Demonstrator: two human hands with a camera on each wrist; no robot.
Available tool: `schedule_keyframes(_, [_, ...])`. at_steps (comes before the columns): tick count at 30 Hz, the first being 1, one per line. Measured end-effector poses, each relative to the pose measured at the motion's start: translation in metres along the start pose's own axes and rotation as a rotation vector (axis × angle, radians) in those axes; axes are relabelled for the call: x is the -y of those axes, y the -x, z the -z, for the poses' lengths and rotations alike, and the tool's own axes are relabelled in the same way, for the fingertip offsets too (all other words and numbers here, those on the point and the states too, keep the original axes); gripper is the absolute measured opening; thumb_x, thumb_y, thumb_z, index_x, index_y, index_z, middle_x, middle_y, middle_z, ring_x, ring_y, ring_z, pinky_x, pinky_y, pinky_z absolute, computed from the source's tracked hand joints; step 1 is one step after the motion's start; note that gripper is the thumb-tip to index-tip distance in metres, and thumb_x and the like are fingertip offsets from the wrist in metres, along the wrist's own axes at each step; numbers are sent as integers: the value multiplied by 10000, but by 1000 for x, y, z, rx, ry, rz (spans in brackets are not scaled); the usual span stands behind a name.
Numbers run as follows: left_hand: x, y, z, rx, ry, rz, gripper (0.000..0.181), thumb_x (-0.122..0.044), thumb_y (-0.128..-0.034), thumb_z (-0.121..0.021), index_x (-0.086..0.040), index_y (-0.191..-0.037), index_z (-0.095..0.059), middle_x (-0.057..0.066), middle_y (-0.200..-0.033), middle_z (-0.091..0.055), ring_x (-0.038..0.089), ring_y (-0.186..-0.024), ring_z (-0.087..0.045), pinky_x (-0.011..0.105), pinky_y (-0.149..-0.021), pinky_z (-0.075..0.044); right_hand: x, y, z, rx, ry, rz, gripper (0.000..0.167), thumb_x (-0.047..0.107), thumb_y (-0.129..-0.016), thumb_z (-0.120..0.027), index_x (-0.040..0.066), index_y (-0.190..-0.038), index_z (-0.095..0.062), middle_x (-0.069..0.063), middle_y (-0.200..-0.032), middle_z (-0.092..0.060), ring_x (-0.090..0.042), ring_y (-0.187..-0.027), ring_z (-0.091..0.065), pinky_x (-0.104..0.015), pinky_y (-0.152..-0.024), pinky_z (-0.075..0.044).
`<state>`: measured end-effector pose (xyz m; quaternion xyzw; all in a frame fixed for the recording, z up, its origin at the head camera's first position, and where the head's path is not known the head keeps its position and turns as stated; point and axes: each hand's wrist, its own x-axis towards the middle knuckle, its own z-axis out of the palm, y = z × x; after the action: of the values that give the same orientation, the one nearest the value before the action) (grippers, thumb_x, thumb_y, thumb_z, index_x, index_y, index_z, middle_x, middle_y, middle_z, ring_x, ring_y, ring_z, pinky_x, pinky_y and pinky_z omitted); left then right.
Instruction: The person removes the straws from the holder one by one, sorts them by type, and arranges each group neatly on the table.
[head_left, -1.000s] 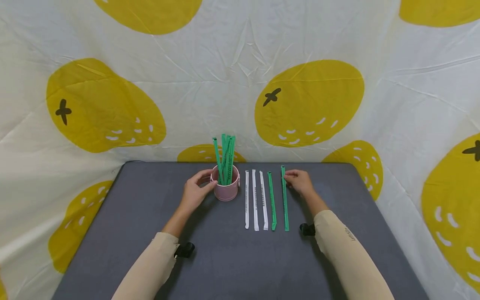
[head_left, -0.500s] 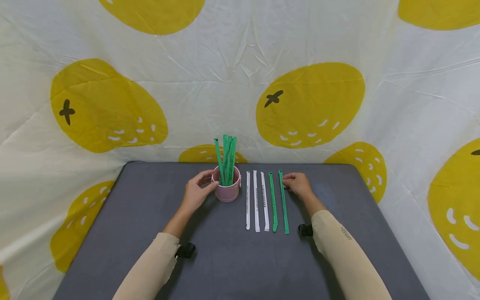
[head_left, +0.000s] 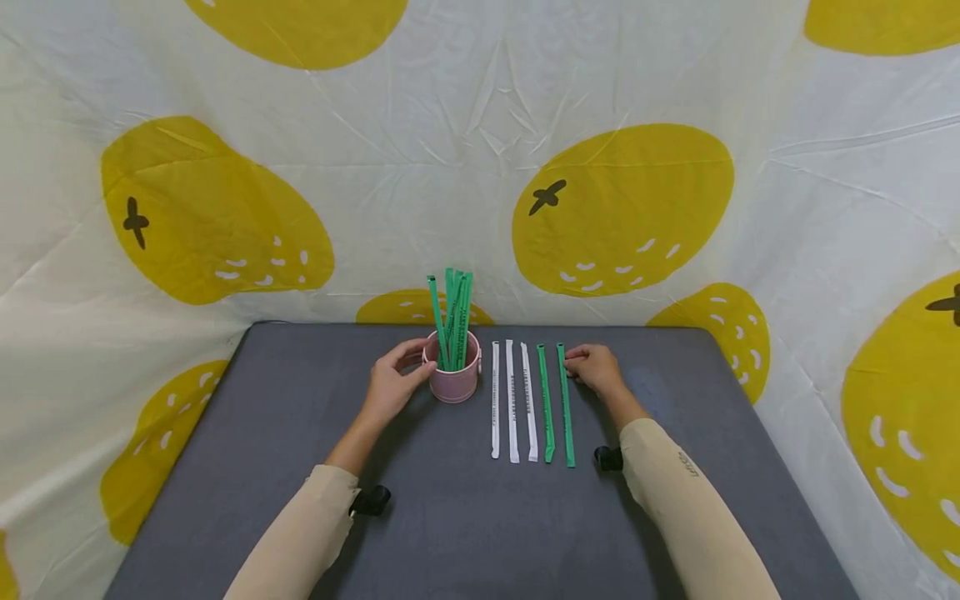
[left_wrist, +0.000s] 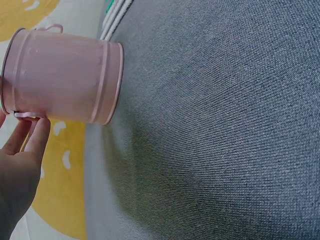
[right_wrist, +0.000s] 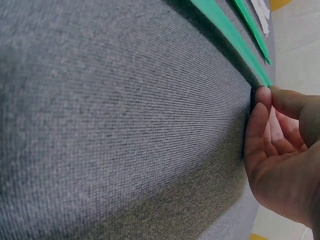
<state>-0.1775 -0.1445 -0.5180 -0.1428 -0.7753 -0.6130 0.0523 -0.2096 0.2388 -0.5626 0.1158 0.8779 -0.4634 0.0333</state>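
Observation:
A pink bucket [head_left: 453, 385] stands on the table, several green wrapped straws [head_left: 452, 321] upright in it. The left hand [head_left: 390, 387] grips its rim and side; in the left wrist view, fingers touch the pink bucket [left_wrist: 65, 75] by its handle loop. Right of it lie three white straws [head_left: 512, 408] and a green straw [head_left: 547, 408] in a row. At the row's right end, the right hand [head_left: 597, 369] pinches the upper part of another green straw [head_left: 566, 412]. The right wrist view shows thumb and fingertip of the right hand [right_wrist: 285, 145] on that green straw [right_wrist: 230, 37].
The dark grey table [head_left: 465, 533] reaches back to a pale cloth [head_left: 420, 200] printed with large yellow fruit, hanging behind it. A small black device sits at each wrist, the left one [head_left: 371, 501] and the right one [head_left: 608, 458].
The right hand has shifted slightly left and the green straw it pinches has come down and closer to the neighbouring green one. The left hand stays on the bucket.

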Motion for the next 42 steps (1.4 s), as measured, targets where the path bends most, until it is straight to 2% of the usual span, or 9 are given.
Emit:
schedule_keyframes(4, [17, -4, -1, -17, 4, -4, 489, -88, -906, -799, 19, -1356, -640, 251, -1356, -651, 448, -1233, -639, 634, -1067, -470, 1, 0, 0, -12, 5, 5, 247, 134, -970, -709, -19, -1163, -730, -130, -939, -780, -127, -743, -702, -249, -622, -566])
schedule_keyframes(7, [23, -4, -1, -22, 13, -16, 484, -112, -897, -814, -14, -1344, -659, 227, -1345, -665, 427, -1222, -650, 629, -1067, -479, 0, 0, -1, -12, 14, 19, 240, 116, -964, -709, -27, -1156, -733, -128, -908, -775, -116, -706, -684, -234, -591, -545])
schedule_keyframes(14, [24, -4, -1, -25, 5, -24, 464, -148, -891, -827, -56, -1321, -680, 190, -1326, -682, 407, -1204, -663, 581, -1056, -520, -3, -2, -3, -19, 27, 33, 217, 105, -960, -714, -28, -1129, -739, -110, -870, -767, -107, -684, -667, -223, -570, -533])
schedule_keyframes(23, [24, -4, 0, -19, 6, -1, 469, -200, -893, -830, -93, -1327, -686, 183, -1334, -683, 383, -1217, -665, 596, -1042, -525, 1, 2, -2, 11, 23, 60, 237, 120, -1000, -673, -30, -1174, -727, -177, -980, -757, -212, -825, -706, -249, -651, -567])
schedule_keyframes(27, [24, -4, -1, -9, 18, 10, 491, -188, -899, -823, -74, -1351, -669, 210, -1356, -666, 415, -1241, -645, 610, -1053, -512, 2, 3, 0, 24, 29, 73, 243, 117, -1008, -662, -32, -1191, -720, -200, -1016, -752, -260, -874, -710, -284, -682, -580])
schedule_keyframes(31, [25, -5, -2, 0, 35, 16, 507, -149, -911, -806, -29, -1376, -641, 257, -1384, -633, 465, -1265, -615, 628, -1070, -490, 3, 1, 1, 26, 23, 82, 245, 122, -1018, -653, -25, -1204, -714, -194, -1014, -743, -240, -862, -689, -276, -688, -569])
schedule_keyframes(34, [23, -5, -2, 4, 39, 24, 507, -113, -917, -792, 10, -1379, -625, 291, -1388, -615, 492, -1271, -600, 646, -1070, -479, 10, 0, 2, 25, -7, 118, 259, 136, -1020, -652, -20, -1220, -709, -183, -1034, -734, -179, -844, -662, -244, -688, -552])
schedule_keyframes(37, [12, -2, -2, 6, 40, 32, 498, -89, -917, -787, 38, -1369, -621, 312, -1378, -612, 504, -1264, -599, 656, -1064, -477, 22, 0, 2, 28, -42, 177, 283, 147, -1017, -657, -24, -1238, -701, -193, -1069, -727, -163, -843, -649, -228, -689, -542])
schedule_keyframes(42, [-8, 4, 0, 8, 46, 20, 488, -71, -921, -777, 53, -1364, -618, 316, -1372, -613, 511, -1260, -597, 661, -1065, -472, 49, 3, -2, 54, -113, 259, 310, 162, -1024, -655, -34, -1262, -687, -238, -1134, -716, -340, -941, -669, -318, -762, -569])
